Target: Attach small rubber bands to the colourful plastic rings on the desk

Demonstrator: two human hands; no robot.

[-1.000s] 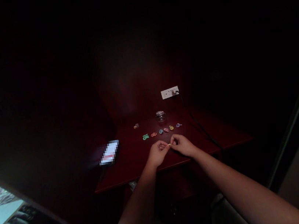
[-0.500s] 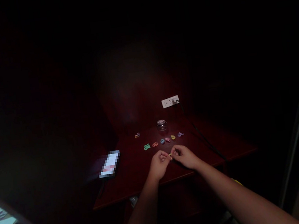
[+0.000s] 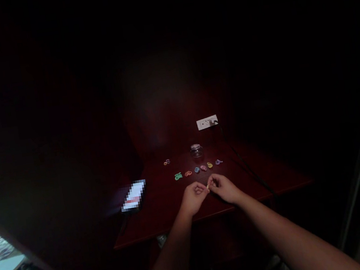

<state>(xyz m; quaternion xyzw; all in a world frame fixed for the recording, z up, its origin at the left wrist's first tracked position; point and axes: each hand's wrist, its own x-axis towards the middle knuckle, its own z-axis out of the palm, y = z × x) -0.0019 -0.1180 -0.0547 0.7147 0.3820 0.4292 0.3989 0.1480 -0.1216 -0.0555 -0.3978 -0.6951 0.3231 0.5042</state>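
Observation:
My left hand (image 3: 194,197) and my right hand (image 3: 222,188) meet fingertip to fingertip above the front of the dark red table. Both pinch one small yellow band (image 3: 208,188), mostly covered by the fingers. Just beyond them lies a row of little coloured loops, like small hair ties: a green group (image 3: 178,176), an orange group (image 3: 188,173), a blue one (image 3: 197,169), a pink one (image 3: 204,168), a yellow one (image 3: 210,165) and a purple one (image 3: 218,162). Behind the row stands a clear lidded jar (image 3: 196,151).
Farther left lie two more loops (image 3: 167,162), orange and purple. A phone with a lit, blurred screen (image 3: 134,196) stands at the table's left. On the back wall is a white socket (image 3: 207,122); its black cable (image 3: 250,167) runs down the right side of the table (image 3: 165,217).
My hands stay pinched together, and the fingertips have drawn closer, so less of the yellow band shows. The whole view has shifted slightly; the loops and jar keep their places.

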